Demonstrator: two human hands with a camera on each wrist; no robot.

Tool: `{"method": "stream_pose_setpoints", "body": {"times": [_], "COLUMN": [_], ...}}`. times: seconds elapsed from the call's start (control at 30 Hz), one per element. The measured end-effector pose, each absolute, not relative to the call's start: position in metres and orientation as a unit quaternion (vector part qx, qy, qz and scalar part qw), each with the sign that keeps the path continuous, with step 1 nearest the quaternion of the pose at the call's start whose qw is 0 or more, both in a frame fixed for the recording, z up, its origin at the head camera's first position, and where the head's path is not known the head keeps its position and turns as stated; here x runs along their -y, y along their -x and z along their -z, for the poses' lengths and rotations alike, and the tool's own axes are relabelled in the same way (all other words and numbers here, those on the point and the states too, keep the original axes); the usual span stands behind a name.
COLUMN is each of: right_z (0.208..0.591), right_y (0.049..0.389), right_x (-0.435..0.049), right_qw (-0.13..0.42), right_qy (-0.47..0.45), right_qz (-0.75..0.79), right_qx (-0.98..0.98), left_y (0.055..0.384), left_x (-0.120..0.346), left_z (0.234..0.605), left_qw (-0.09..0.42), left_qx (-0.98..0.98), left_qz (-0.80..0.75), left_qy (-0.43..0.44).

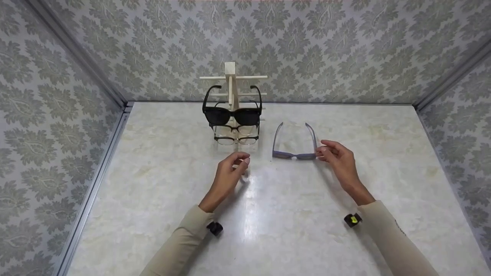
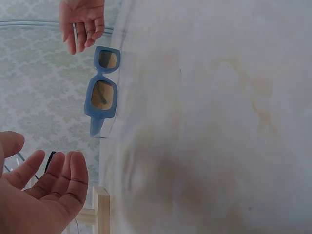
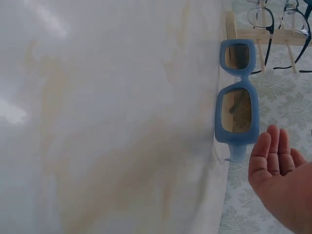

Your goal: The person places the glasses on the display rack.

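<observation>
A pair of blue-framed sunglasses [image 1: 283, 155] with brownish lenses stands on the table, temples unfolded and pointing to the back wall. Close by its right front corner is my right hand [image 1: 339, 161]; in the right wrist view that hand [image 3: 278, 170] has loosely extended fingers beside the frame, with nothing held. My left hand [image 1: 229, 174] hovers in front of the wooden eyewear stand [image 1: 229, 69], left of the sunglasses, its fingers relaxed and holding nothing. On the stand hang black sunglasses [image 1: 232, 114], with clear-lensed, dark-rimmed glasses [image 1: 236, 138] below them.
Bare wooden pegs [image 1: 251, 77] stick out at the top of the stand. Patterned panels [image 1: 291, 46] wall in the marbled white table [image 1: 165, 191] at the back and sides. A small black device [image 1: 215, 229] sits at the left cuff, another [image 1: 353, 219] at the right.
</observation>
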State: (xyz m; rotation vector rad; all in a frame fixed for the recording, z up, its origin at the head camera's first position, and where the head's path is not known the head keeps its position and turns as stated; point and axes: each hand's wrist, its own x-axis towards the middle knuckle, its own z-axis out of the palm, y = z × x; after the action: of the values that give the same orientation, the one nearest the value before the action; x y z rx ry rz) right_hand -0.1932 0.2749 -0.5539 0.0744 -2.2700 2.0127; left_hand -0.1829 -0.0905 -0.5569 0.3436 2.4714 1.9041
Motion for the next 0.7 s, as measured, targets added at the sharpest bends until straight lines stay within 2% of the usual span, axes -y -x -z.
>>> {"method": "stream_pose_setpoints", "body": {"times": [0.3,0.7], "right_z": [0.566,0.576], "right_y": [0.19,0.186], "right_x": [-0.28,-0.281], "right_qw": [0.046,0.003], "right_qy": [0.013,0.053], "right_qz": [-0.663,-0.638], "right_qx": [0.747,0.768], "left_y": [0.186,0.19], "left_x": [0.078,0.055], "left_z": [0.563,0.572], "left_qw": [0.004,-0.004], "left_qx": [-0.785,-0.771], "left_qz": [-0.611,-0.629], "left_qy": [-0.107,-0.103]}}
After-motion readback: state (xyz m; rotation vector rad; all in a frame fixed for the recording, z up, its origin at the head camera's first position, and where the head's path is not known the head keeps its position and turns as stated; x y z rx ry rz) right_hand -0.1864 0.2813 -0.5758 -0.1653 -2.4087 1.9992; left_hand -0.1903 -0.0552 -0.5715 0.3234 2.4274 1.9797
